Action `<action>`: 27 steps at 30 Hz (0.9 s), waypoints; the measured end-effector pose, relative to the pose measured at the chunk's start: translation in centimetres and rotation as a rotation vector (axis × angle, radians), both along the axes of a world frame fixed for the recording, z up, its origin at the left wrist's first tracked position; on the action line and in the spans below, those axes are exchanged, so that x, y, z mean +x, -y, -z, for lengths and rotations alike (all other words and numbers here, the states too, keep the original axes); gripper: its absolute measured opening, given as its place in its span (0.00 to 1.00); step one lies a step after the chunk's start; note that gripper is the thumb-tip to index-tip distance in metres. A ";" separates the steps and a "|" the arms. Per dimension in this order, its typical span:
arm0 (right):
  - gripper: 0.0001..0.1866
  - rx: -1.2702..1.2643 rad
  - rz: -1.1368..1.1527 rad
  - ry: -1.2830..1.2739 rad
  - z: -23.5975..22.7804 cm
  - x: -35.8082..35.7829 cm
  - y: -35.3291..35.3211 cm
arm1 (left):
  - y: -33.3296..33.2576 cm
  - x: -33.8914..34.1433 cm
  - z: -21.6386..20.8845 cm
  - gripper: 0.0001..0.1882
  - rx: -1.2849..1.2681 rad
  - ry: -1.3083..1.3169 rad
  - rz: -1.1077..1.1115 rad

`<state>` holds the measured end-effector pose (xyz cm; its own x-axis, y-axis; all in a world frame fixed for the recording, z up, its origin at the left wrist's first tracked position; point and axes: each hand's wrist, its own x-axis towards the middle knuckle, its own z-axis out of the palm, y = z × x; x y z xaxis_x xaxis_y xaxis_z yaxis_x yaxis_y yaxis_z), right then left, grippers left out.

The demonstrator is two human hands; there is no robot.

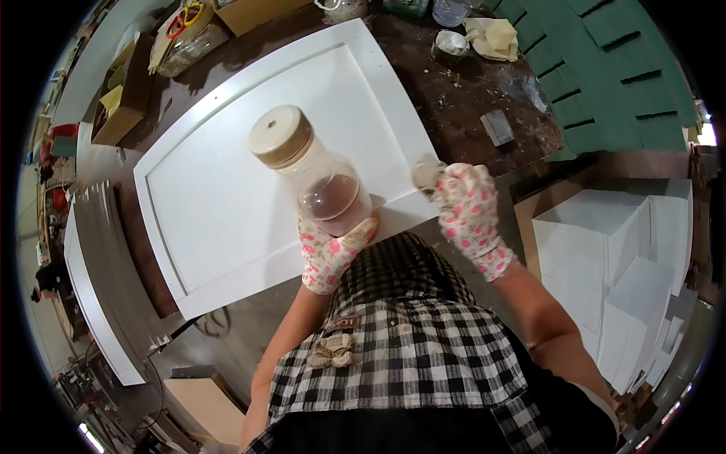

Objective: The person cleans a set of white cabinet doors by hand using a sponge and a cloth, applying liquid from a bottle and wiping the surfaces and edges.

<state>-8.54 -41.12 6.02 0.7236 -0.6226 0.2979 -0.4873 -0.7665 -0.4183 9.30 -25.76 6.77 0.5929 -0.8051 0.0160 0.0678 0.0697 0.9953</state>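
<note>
My left hand, in a white glove with a pink flower print, is closed around the lower part of a clear plastic bottle. The bottle leans to the left, with a wide beige lid on it and some pinkish-brown liquid inside. Under it lies a white cabinet door panel with a raised frame. At the panel's right corner my right hand, gloved alike, grips a crumpled greyish-beige rag. Some of the rag is hidden by the fingers.
A small grey block sits on the dark worktable. Behind it are a cup and a yellowish cloth. Scissors and a cardboard box stand at the far left. White panels fill a carton at the right.
</note>
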 end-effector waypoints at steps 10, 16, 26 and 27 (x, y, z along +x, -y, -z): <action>0.09 -0.108 0.018 0.098 -0.3 0.2 0.1 | 0.6 -0.2 -0.3 0.40 -0.007 -0.004 -0.058; 0.20 -0.226 -0.183 0.011 2.9 2.5 -6.0 | -0.4 0.7 -0.5 0.33 -0.105 0.029 -0.225; 0.06 -0.189 0.103 0.137 1.6 -0.1 -0.4 | -18.2 16.0 0.3 0.40 0.089 0.464 -0.696; 0.06 -0.205 0.112 0.135 1.6 0.0 -0.5 | -19.7 16.9 -0.3 0.41 0.158 0.518 -0.679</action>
<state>-8.57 -40.61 4.39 0.5984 -0.6134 0.5154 -0.5245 -0.7862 -0.3268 26.21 -6.07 7.03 0.8949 -0.2953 0.3345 -0.4025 -0.2108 0.8908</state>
